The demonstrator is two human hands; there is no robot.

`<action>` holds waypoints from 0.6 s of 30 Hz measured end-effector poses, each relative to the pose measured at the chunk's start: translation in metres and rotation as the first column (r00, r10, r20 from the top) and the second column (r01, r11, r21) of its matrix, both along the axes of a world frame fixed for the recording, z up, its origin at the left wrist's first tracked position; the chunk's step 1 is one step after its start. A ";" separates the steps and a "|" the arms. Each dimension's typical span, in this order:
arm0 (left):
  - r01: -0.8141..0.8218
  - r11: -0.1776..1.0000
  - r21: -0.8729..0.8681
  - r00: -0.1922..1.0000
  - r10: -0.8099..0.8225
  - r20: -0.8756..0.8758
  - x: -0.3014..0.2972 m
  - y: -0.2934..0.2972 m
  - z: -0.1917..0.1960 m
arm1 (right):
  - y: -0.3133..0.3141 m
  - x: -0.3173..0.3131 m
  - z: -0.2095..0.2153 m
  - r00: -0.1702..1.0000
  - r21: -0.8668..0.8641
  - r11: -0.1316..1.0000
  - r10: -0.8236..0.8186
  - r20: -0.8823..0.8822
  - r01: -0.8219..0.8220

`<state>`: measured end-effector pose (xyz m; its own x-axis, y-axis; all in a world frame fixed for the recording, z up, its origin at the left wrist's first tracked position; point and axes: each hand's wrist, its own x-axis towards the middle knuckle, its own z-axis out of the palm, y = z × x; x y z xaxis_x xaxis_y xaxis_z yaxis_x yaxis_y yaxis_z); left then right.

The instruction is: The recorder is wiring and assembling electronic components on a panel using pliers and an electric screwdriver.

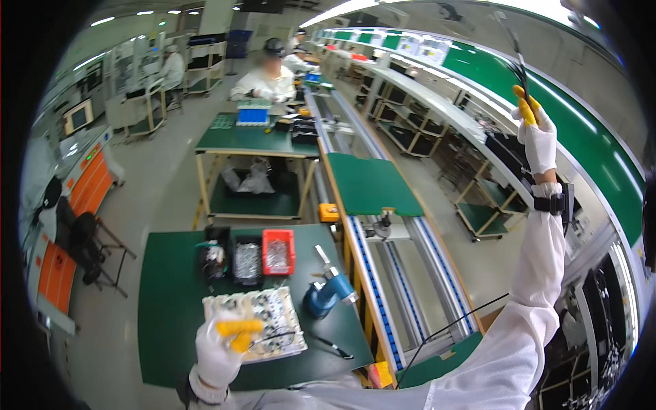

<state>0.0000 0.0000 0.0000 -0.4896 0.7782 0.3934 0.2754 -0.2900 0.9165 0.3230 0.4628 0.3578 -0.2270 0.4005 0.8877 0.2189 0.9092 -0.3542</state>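
Note:
My right hand (538, 133), in a white glove with yellow fingertips, is raised high at the upper right. Its fingers are closed around a bundle of thin black cables (521, 72) that sticks upward. My left hand (219, 352), gloved alike, hovers low over the near edge of a white tray (277, 307) of small parts. Its fingers are bent together and somewhat blurred. A thin dark strand (279, 335) runs from beside its fingertips across the tray; whether they grip it is unclear. A black pen-like tool (335, 347) lies right of the tray.
Behind the tray stand a red bin (278, 251) and black bins (247, 261) of small parts. A blue tool with a silver tip (335, 281) stands at their right. Conveyor rails (403, 287) run along the green table (167, 301). A co-worker (266, 82) sits farther off.

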 end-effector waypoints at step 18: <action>0.104 0.879 0.465 0.843 -0.326 0.427 -0.078 0.062 0.036 | -0.299 -0.239 -0.321 0.748 -0.390 0.756 0.629 0.212 -0.525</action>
<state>-0.0776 0.0623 0.0361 -0.5392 0.7069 0.4578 -0.2815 -0.6636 0.6931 0.0838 0.1636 0.0373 -0.7402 0.3204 0.5912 -0.1701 0.7614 -0.6256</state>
